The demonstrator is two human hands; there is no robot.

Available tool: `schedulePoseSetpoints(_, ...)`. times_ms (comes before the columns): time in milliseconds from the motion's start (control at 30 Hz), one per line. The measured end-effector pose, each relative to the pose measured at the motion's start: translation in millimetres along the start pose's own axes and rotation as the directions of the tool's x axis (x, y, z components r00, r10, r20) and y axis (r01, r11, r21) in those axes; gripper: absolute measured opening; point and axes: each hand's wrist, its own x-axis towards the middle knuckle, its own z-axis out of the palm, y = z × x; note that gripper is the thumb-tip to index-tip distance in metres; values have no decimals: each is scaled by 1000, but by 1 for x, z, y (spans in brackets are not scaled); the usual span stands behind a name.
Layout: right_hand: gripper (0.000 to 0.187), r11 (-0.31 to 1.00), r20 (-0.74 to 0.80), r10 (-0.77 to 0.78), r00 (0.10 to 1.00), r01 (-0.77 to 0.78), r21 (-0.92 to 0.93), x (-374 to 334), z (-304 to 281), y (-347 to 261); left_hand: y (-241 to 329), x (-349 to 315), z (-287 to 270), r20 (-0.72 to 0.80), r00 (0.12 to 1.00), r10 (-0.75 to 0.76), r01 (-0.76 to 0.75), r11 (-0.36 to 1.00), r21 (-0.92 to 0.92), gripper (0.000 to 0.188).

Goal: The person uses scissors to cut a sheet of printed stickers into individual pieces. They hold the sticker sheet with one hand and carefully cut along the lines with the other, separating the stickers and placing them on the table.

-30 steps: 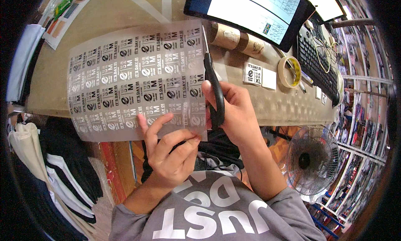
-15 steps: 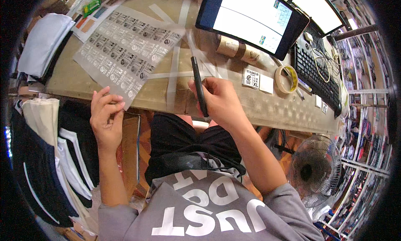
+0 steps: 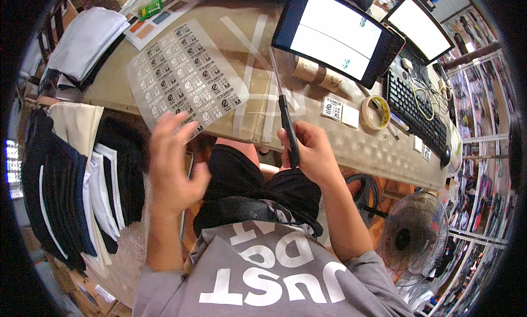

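A translucent sheet of printed labels (image 3: 189, 78) lies on the table at the left, its near corner reaching the front edge. Over that corner is my left hand (image 3: 175, 163), blurred, with fingers stretched out and thumb apart. Its fingertips overlap the sheet in view; whether they touch it I cannot tell. My right hand (image 3: 313, 152), at the table's front edge, is closed round the black handles of a pair of scissors (image 3: 287, 130). The thin blades point away from me, over clear strips (image 3: 258, 92) on the tabletop.
Right of the scissors lie square label cards (image 3: 340, 112), a tape roll (image 3: 376, 112) and a cardboard tube (image 3: 318, 72). Behind stand a large screen (image 3: 335, 34) and a keyboard (image 3: 417, 105). Folded white cloth (image 3: 88, 39) sits far left, hanging garments (image 3: 60, 185) below it. A fan (image 3: 411, 234) stands at right.
My left hand has let go of the sheet's corner and its fingers have spread. The sheet lies flatter and turned. My right hand still holds the scissors; the whole view has shifted slightly.
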Motion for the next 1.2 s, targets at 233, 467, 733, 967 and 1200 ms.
schedulePoseSetpoints(233, 26, 993, -8, 3, 1000, -2, 117, -41, -19, 19, -20, 41, 71, -47, 995, -88, 93, 990, 103, 40)
schedulePoseSetpoints(467, 19, 980, 63, 83, 995, -93, 175, -60, -19, 36, -32, 46, 69, -112, 994, -9, 13, 999, 37, 22)
schedulePoseSetpoints(733, 29, 969, 282, 43, 958, -109, 224, -64, 8, 56, -49, 50, 65, -128, 990, -62, 51, 995, -82, 26)
schedulePoseSetpoints(967, 42, 972, 285, 34, 958, -98, 214, -58, 2, 51, -47, 51, 63, -71, 997, -16, 24, 993, 116, 32)
schedulePoseSetpoints(1200, 29, 985, 305, 60, 950, -107, 139, -55, 9, 40, -56, 59, 67, -164, 984, -76, 76, 997, -2, 22)
